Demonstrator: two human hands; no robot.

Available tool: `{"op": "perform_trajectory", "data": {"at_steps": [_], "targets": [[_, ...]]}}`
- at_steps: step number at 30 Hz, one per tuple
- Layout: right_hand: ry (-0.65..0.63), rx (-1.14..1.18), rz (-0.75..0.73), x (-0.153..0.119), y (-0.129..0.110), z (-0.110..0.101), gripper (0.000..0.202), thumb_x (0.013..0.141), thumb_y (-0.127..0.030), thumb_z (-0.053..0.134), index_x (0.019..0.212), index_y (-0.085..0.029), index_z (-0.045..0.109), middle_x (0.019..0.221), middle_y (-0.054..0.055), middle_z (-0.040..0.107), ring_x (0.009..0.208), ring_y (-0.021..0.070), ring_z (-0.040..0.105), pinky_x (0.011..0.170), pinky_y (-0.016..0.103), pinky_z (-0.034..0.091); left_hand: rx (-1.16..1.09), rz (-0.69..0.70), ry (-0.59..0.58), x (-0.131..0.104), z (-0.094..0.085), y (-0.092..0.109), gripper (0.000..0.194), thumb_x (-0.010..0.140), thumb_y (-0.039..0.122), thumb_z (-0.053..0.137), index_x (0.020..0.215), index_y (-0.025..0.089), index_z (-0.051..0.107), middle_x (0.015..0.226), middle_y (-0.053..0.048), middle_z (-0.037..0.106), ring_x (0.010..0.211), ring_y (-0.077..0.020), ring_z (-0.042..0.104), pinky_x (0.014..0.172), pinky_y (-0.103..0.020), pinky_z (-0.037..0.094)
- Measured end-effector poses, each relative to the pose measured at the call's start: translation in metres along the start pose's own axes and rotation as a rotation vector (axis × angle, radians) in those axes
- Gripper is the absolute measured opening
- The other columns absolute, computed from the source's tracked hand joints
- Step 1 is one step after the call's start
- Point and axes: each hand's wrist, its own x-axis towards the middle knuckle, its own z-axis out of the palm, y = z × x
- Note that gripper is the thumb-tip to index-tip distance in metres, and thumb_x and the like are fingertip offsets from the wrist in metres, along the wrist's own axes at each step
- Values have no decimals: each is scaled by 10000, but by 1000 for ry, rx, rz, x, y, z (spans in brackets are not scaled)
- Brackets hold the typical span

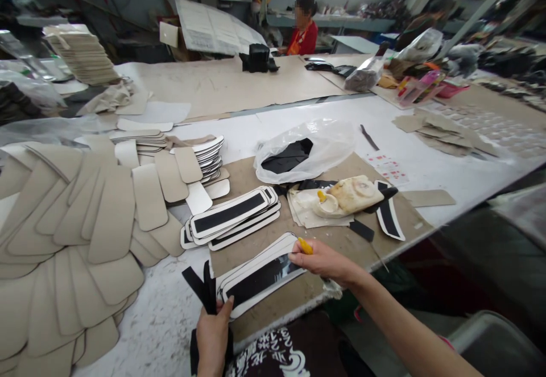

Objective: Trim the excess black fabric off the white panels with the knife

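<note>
My left hand (216, 324) is closed on black strips (198, 286) that stick up from it, and its thumb touches the lower left end of a white-edged piece with a black centre (260, 279). That piece lies on top of a few similar ones. At its right end, my right hand (318, 257) is closed around a tool with a yellow tip (305, 245); part of the black surface there looks shiny. Behind them lies a stack of white pieces with black centres (230, 215). A stained cream container (350, 195) with a small yellow object stands on pale sheets.
Many beige pieces (111, 212) cover the left side. A plastic bag (328, 138) with black pieces lies beyond the brown sheet (247, 172). Farther right are a dark blade-like tool (369, 137) and a curved piece (390, 218). A person in red (303, 38) sits at the back.
</note>
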Motion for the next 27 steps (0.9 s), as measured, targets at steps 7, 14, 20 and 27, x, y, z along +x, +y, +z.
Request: {"op": "perform_trajectory", "data": {"at_steps": [7, 14, 20, 27], "targets": [[-108, -74, -78, 18, -59, 35, 296, 748, -400, 496, 585, -161, 430, 532, -62, 382, 492, 57, 316, 458, 186, 255, -355, -156, -14, -26, -27, 20, 371, 517, 389, 695, 761, 128, 594, 570, 14, 562, 551, -163, 524, 563, -286, 410], [-261, -458, -165, 48, -108, 96, 299, 675, -412, 519, 513, -168, 458, 436, -52, 381, 419, 68, 350, 403, 194, 243, -673, -175, 43, -64, -79, 58, 502, 424, 314, 784, 857, 169, 575, 568, 56, 527, 524, -126, 528, 510, -247, 449], [-346, -570, -252, 57, -120, 127, 315, 651, -492, 522, 593, -182, 532, 501, -24, 473, 465, 105, 428, 421, 204, 291, -595, -20, 203, -68, -97, 75, 491, 390, 307, 806, 815, 162, 609, 618, 53, 541, 538, -92, 505, 476, -192, 437], [-451, -554, -324, 62, -123, 139, 416, 653, -585, 505, 641, -174, 569, 586, 0, 545, 542, 129, 487, 447, 210, 309, -538, -101, 322, -68, -110, 72, 437, 425, 308, 796, 801, 159, 629, 666, 30, 578, 520, -95, 504, 431, -198, 438]]}}
